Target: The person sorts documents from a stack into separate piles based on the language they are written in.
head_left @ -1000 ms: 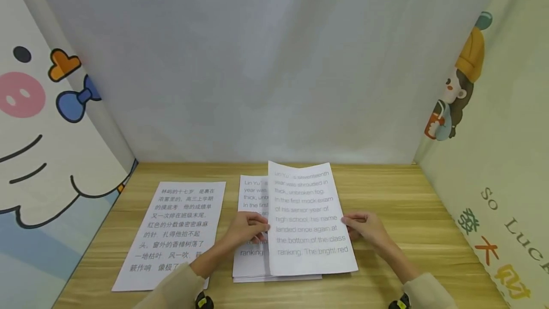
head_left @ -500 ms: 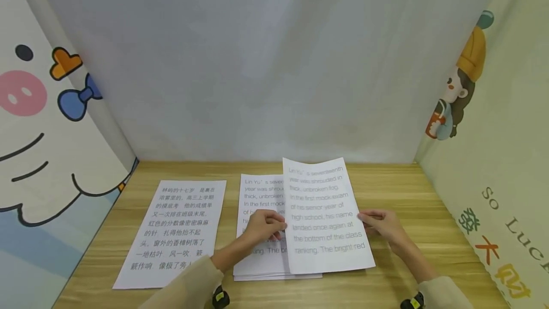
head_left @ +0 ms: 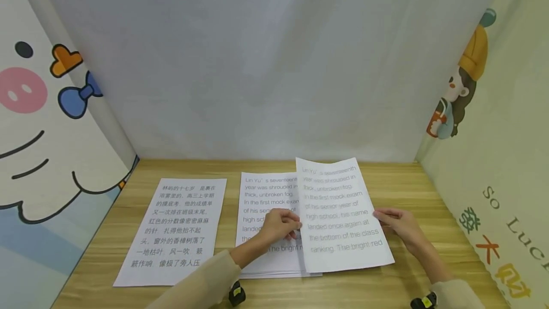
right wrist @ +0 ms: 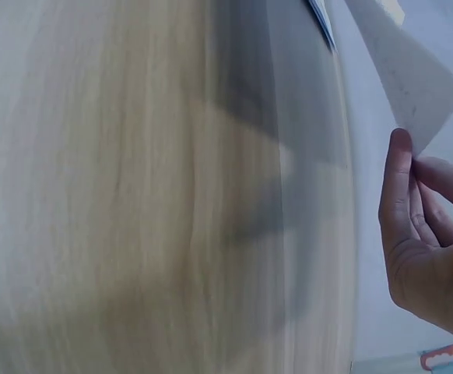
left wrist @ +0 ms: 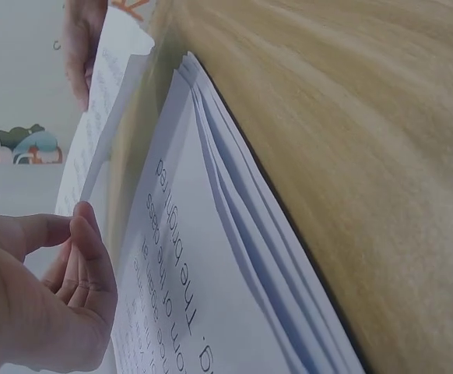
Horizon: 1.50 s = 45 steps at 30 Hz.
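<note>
Between my two hands hangs a sheet of paper (head_left: 339,218) printed with English text, bowed slightly and raised off the table. My left hand (head_left: 280,227) pinches its left edge between thumb and fingers, and my right hand (head_left: 399,225) pinches the right edge. Beneath and to the left lies a stack of paper (head_left: 261,263) with the same English text on top, partly covered by the held sheet and my left hand. In the left wrist view, the layered edges of the stack (left wrist: 242,210) show. The right wrist view has the sheet's corner (right wrist: 413,86) at my right fingertips.
A sheet with Chinese text (head_left: 171,232) lies on the left of the wooden table (head_left: 433,213), its lower right corner near my left sleeve (head_left: 206,280). A pale curtain (head_left: 274,61) stands behind the table, with cartoon-printed panels at both sides.
Both hands have moved to the right, carrying the held sheet with them. More of the stack's top page now shows. The Chinese sheet stays in place.
</note>
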Each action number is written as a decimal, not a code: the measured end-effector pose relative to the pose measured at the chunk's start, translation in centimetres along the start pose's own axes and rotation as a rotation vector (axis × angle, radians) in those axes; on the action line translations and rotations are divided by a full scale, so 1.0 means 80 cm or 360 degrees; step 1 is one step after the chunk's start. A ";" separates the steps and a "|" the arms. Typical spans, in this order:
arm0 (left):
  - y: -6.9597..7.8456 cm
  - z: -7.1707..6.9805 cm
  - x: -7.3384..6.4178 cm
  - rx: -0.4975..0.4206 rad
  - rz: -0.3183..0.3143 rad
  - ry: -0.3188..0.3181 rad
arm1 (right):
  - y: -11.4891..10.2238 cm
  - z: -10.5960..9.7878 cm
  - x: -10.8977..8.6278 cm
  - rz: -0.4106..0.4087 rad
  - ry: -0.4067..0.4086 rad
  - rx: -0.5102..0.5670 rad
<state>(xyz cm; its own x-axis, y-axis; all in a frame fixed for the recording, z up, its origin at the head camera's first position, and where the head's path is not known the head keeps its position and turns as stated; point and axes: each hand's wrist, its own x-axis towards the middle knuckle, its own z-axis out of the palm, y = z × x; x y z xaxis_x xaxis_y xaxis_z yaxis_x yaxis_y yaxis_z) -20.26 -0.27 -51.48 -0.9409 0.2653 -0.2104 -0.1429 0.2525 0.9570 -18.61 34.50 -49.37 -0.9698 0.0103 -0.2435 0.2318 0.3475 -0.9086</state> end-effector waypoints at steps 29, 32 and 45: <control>0.024 0.094 0.036 -0.0222 0.0051 -0.0061 | 0.049 -0.086 -0.005 0.0199 0.0059 0.0149; 0.024 0.101 0.036 -0.0206 0.0071 -0.0053 | 0.053 -0.090 -0.003 0.0216 0.0064 0.0131; 0.019 0.123 0.039 -0.0149 0.0102 -0.0045 | 0.071 -0.096 -0.003 0.0267 0.0084 0.0061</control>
<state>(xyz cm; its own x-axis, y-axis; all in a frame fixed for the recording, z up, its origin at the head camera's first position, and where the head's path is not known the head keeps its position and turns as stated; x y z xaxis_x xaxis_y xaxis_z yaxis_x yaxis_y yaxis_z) -20.39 10.06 -52.63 -0.9402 0.3045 -0.1526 -0.1121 0.1464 0.9829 -17.63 43.69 -51.87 -0.9197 0.1145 -0.3754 0.3923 0.3007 -0.8693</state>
